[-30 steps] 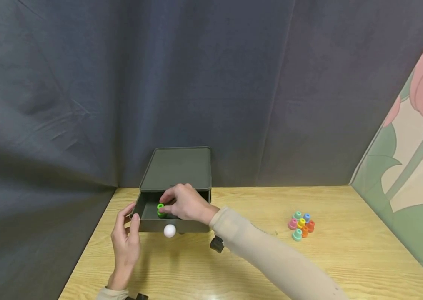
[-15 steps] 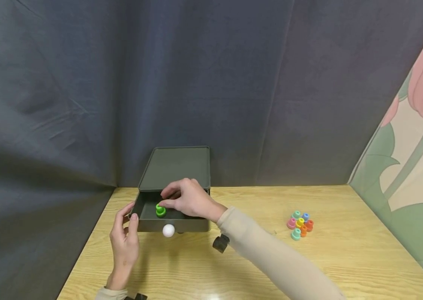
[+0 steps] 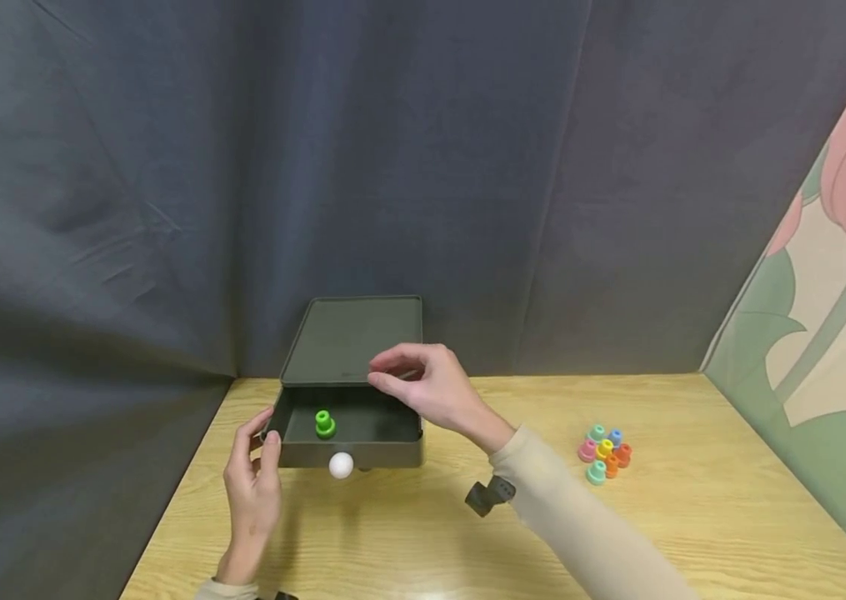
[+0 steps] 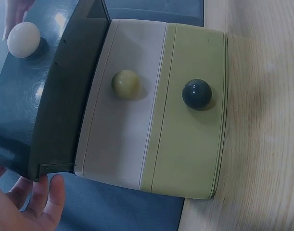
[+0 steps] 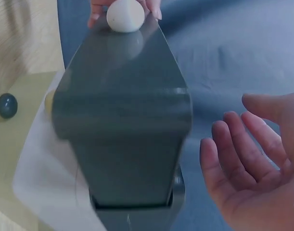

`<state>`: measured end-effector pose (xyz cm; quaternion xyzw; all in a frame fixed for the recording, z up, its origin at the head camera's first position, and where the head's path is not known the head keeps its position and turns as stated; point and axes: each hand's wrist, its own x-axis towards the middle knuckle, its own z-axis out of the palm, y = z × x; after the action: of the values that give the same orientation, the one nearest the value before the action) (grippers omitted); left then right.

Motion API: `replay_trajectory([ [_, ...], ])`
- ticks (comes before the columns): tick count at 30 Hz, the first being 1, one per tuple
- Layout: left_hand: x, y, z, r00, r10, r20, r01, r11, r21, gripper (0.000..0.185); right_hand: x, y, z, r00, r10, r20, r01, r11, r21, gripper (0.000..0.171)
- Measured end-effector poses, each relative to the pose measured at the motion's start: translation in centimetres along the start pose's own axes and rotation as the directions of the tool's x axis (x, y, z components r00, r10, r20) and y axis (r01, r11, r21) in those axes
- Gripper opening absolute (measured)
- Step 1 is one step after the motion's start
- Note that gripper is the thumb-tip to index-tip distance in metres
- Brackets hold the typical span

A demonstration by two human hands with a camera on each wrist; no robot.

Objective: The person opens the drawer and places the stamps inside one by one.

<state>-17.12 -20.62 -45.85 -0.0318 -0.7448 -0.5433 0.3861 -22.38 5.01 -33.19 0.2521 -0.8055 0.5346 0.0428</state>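
Leftmost, the left hand (image 3: 253,492) stands on edge on the desk (image 3: 693,533), thumb and fingertips touching the front left corner of the open drawer (image 3: 385,423), fingers nearly straight, steadying rather than wrapping; whether it pinches the wall cannot be told from the head view. From the left wrist camera the same fingers (image 4: 45,197) lie just beside the drawer's dark corner, with two shut drawers beneath it, one pale with a yellowish knob (image 4: 125,84), one green with a dark knob (image 4: 197,94). A white knob (image 3: 341,465) sits at the middle of the drawer front, just right of the left thumb. Inside, toward the left half of the drawer floor, a green peg (image 3: 325,423) stands upright, apart from both hands, its long axis vertical. Above the drawer is the flat top of the small chest (image 3: 355,337). Further right, the right hand (image 3: 430,390) hangs over the drawer's back right part, fingers loosely spread and released, holding nothing; the right wrist view shows an empty palm. So the peg lies down and to the left of the right grip, and the left hand is nearer to it, though occupied at the corner. Farthest right, a cluster of coloured pegs (image 3: 603,452) rests on the desk, well apart from the chest and nearer the right hand.
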Motion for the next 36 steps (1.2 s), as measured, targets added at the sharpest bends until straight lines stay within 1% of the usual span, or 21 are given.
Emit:
replay_trajectory([
  [5, 0.0, 0.1, 0.0, 1.000, 0.004, -0.003, -0.004, 1.000, -0.022, 0.032, -1.4, 1.2, -2.0, 0.997, 0.028, -0.071, -0.027, 0.999, 0.022, 0.023],
  [11, 0.1, -0.1, 0.0, 1.000, 0.018, 0.013, -0.018, 0.999, -0.035, 0.033, -3.5, 2.4, -3.9, 0.987, 0.020, -0.158, -0.016, 0.999, 0.032, 0.020],
  [20, 0.3, -0.2, -0.3, 1.000, 0.005, 0.010, -0.005, 1.000, -0.016, 0.033, -6.0, 4.1, -5.9, 0.971, 0.010, -0.239, -0.014, 1.000, -0.014, 0.018],
  [22, 0.3, -0.1, -0.3, 1.000, 0.001, 0.011, -0.001, 1.000, -0.016, 0.033, -6.4, 4.4, -6.4, 0.969, 0.022, -0.246, -0.031, 0.999, -0.034, 0.019],
  [27, 0.3, -0.1, -0.2, 1.000, -0.012, 0.018, 0.012, 1.000, -0.015, 0.033, -7.6, 5.1, -7.9, 0.959, 0.080, -0.273, -0.105, 0.991, -0.080, 0.023],
  [32, 0.3, 0.0, -0.3, 1.000, -0.023, 0.021, 0.023, 1.000, -0.016, 0.033, -9.0, 5.9, -9.4, 0.945, 0.133, -0.298, -0.179, 0.975, -0.130, 0.025],
  [36, 0.3, -0.1, -0.2, 1.000, -0.015, 0.019, 0.015, 1.000, -0.027, 0.033, -10.1, 7.1, -10.2, 0.936, 0.149, -0.319, -0.210, 0.963, -0.166, 0.027],
])
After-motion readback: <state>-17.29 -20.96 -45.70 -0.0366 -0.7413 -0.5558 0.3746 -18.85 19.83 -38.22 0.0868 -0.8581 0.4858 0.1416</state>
